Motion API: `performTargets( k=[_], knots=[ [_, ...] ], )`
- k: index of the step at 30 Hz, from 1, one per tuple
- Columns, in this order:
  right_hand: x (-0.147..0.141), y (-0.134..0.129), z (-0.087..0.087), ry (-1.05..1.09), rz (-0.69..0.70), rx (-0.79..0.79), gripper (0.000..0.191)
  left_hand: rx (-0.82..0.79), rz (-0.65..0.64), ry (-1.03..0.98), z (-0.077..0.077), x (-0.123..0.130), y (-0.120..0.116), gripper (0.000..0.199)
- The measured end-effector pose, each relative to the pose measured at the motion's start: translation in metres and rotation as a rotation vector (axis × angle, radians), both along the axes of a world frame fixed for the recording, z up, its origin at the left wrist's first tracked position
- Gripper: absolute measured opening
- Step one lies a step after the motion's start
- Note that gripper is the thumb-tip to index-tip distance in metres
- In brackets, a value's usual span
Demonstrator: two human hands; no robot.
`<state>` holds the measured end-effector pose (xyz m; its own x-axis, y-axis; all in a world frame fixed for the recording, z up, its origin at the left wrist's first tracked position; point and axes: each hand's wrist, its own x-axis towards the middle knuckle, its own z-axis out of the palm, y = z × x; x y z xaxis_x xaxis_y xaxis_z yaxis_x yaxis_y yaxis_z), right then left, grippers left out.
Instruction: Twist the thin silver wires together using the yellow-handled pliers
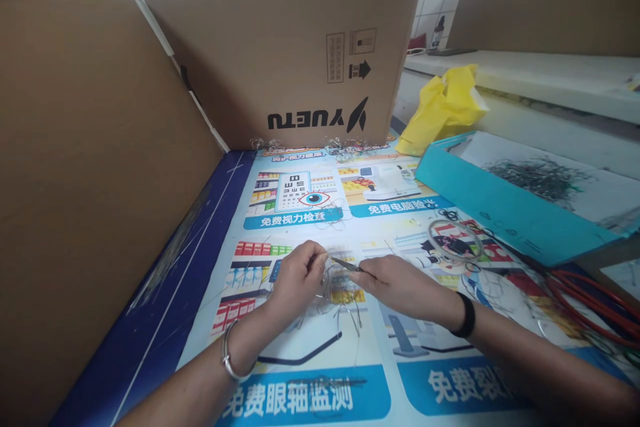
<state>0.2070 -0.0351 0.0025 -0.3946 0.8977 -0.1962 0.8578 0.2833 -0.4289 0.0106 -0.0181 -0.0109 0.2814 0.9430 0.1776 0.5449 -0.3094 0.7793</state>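
Near the middle of the printed sheet (pixel 350 233), my left hand (pixel 299 277) is closed in a pinch; what sits between its fingertips is too small to make out. My right hand (pixel 397 283) is wrapped round a slim dark metal tool (pixel 345 263), perhaps tweezers or pliers. The tool's tip points left and meets the left fingertips. Thin wires (pixel 327 287) lie loosely tangled under and between both hands, some with curved ends. More thin dark pieces (pixel 327 382) lie in a row nearer to me.
A blue box (pixel 500 213) at the right holds a heap of dark wires (pixel 543 180). Behind it lies a yellow bag (pixel 443 107). Red cable (pixel 590 303) and a clear ring (pixel 455 240) lie at the right. Cardboard panels (pixel 280 47) stand at the back and left.
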Motion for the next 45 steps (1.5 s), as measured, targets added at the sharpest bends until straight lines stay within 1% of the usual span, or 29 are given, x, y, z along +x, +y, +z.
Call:
performTargets(
  k=[10, 22, 30, 37, 45],
  knots=[
    [-0.0002, -0.0005, 0.0013, 0.001, -0.002, -0.007, 0.048, -0.001, 0.002, -0.013, 0.0025, 0.0015, -0.0009, 0.015],
    [-0.0001, -0.0002, -0.0008, -0.015, 0.008, -0.007, 0.05, -0.01, -0.009, -0.019, 0.0011, 0.0013, -0.001, 0.015],
    [-0.0012, -0.0003, 0.0026, -0.005, 0.004, -0.014, 0.049, -0.039, -0.027, -0.04, 0.0022, 0.0001, -0.0002, 0.015],
    [-0.001, -0.0003, 0.0008, 0.013, -0.007, -0.012, 0.048, -0.021, -0.024, -0.067, -0.0015, -0.0011, 0.0002, 0.014],
    [0.0, 0.0, 0.0, 0.014, -0.003, -0.02, 0.049, -0.021, -0.036, -0.066, 0.0004, -0.0015, -0.0001, 0.014]
  ],
)
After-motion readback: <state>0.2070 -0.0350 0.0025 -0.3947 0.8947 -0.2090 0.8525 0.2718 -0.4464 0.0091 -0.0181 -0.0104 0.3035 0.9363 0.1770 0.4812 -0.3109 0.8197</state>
